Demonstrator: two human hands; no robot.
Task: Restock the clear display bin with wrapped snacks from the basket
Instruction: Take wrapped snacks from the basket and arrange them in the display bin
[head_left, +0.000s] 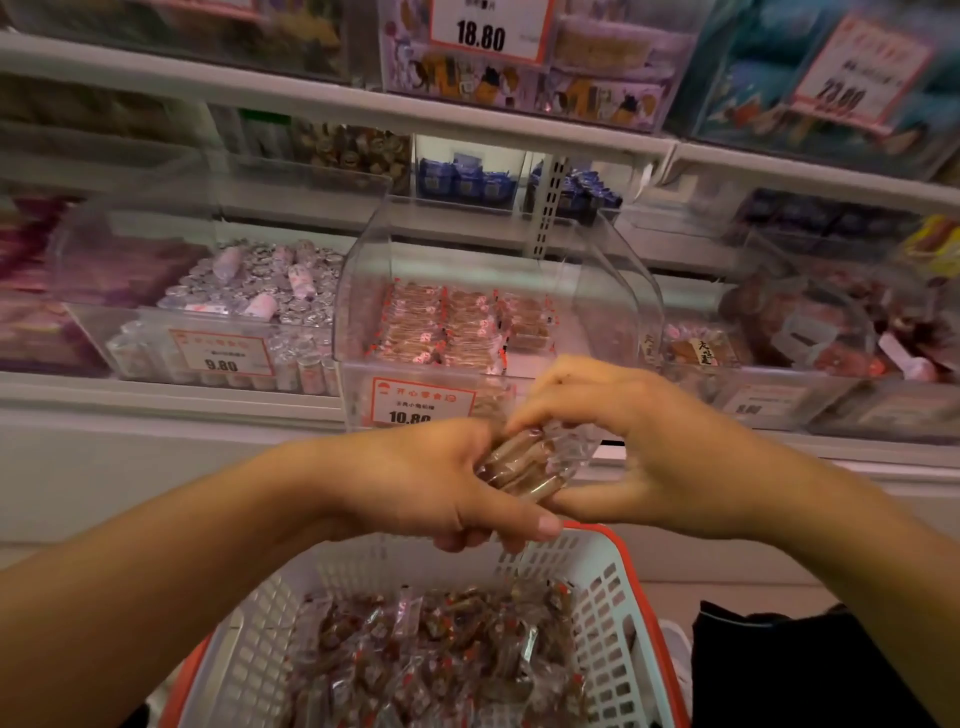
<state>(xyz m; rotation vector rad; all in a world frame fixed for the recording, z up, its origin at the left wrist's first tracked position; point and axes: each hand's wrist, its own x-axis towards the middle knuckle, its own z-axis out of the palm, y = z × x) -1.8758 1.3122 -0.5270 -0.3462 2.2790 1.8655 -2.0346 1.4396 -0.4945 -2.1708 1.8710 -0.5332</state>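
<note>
**Hands hold a bundle of wrapped snacks between basket and bin**

Snacks in clear wrappers with red and brown print fill the white plastic basket (597, 613) at the near edge of the scene, piled loosely against its slotted walls. An orange rim runs round the basket, and a dark cloth (810, 670) lies just to its right.

Above the far rim of the basket, both hands meet around a small bundle of wrapped snacks (524, 465). The left hand (426, 483) cups the bundle from the left and below, fingers curled under it and thumb lying across the near side. The right hand (639, 447) closes on it from the right, fingertips pinching the top of the wrappers and the lower fingers reaching under. So both hands grip the same bundle, which hangs in the air, touching neither basket nor bin.

Just beyond the hands stands the clear display bin (498, 291), its curved lid raised. Inside, rows of the same kind of wrapped snacks (457, 327) lie stacked on the left and middle, with bare floor on the right. A price label (421, 402) on its front reads 10.80.

To the left, a neighbouring bin (218, 322) holds silvery wrapped sweets under a 9.80 tag; to the right, another bin (779, 353) holds darker packets. Farther back, blue packets (467, 182) sit on the shelf, and on the upper shelf a tag (483, 31) shows 18.80.
</note>
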